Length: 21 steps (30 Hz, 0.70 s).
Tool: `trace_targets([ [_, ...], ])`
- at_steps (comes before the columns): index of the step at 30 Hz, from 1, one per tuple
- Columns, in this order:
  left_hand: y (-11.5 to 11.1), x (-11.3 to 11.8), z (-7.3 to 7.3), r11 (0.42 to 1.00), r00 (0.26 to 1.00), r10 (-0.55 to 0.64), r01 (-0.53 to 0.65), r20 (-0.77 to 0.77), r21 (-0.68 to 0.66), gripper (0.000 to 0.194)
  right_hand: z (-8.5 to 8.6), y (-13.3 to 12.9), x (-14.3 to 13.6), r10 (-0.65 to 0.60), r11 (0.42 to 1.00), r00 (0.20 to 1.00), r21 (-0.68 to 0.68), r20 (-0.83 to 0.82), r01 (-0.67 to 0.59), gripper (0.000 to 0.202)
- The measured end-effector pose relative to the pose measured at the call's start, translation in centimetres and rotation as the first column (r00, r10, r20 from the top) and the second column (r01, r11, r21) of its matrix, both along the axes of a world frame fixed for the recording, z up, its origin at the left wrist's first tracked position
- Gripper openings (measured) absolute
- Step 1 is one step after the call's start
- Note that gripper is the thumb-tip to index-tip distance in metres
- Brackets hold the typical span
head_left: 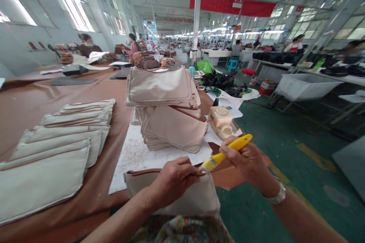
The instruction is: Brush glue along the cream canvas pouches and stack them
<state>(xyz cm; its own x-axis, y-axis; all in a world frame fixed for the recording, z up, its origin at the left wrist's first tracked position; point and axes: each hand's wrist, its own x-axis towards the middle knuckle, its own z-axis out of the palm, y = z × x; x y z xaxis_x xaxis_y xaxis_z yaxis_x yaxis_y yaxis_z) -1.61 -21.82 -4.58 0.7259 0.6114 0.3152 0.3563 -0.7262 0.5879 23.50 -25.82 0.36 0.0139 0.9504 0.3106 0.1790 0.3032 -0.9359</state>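
Note:
My right hand (249,163) grips a brush with a yellow handle (235,145), its pale bristles pointing down to the left. The bristle end meets the brown upper edge of a beige fabric pouch (196,201) in front of my body. Pinched on that edge is my left hand (173,178), close beside the bristles; its fingers cover part of the pouch. Beyond it, a tall uneven stack of similar beige pouches (173,127) stands on a stained white sheet (125,167). To the right of the stack sits a yellowish plastic container (220,117) with a cut opening.
More beige pouches (48,174) lie overlapped in a row on the brown-covered table (105,174). Dark scraps (219,81) and a green bag (204,66) lie beyond the stack. The table's right side drops to a green floor (273,140). Several people work farther off.

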Motion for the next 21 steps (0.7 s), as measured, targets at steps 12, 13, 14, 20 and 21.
trace_targets([
  [12,-0.6,-0.2,2.4,0.988,0.987,-0.060,0.036,-0.152,-0.153,0.014,3.0,-1.1,0.1,0.298,0.938,0.902,0.079,0.312,-0.337,0.021],
  [13,-0.6,-0.2,2.6,0.986,0.984,-0.065,0.037,-0.168,-0.163,0.015,3.3,-1.2,0.0,0.272,0.942,0.904,0.103,0.330,-0.321,0.021],
  [14,-0.5,-0.1,2.7,0.984,0.981,-0.071,0.040,-0.178,-0.172,0.015,3.5,-1.2,-0.1,0.235,0.944,0.910,0.142,0.341,-0.297,0.019],
  [20,-1.7,-0.8,3.1,0.985,0.982,0.003,-0.035,-0.188,-0.169,0.015,3.2,-2.5,-0.4,0.291,0.930,0.849,0.079,0.441,-0.360,0.027],
  [21,-2.2,-1.5,3.2,0.987,0.978,0.056,-0.085,-0.202,-0.138,0.014,2.6,-2.7,0.2,0.251,0.951,0.885,0.068,0.391,-0.300,0.027],
])
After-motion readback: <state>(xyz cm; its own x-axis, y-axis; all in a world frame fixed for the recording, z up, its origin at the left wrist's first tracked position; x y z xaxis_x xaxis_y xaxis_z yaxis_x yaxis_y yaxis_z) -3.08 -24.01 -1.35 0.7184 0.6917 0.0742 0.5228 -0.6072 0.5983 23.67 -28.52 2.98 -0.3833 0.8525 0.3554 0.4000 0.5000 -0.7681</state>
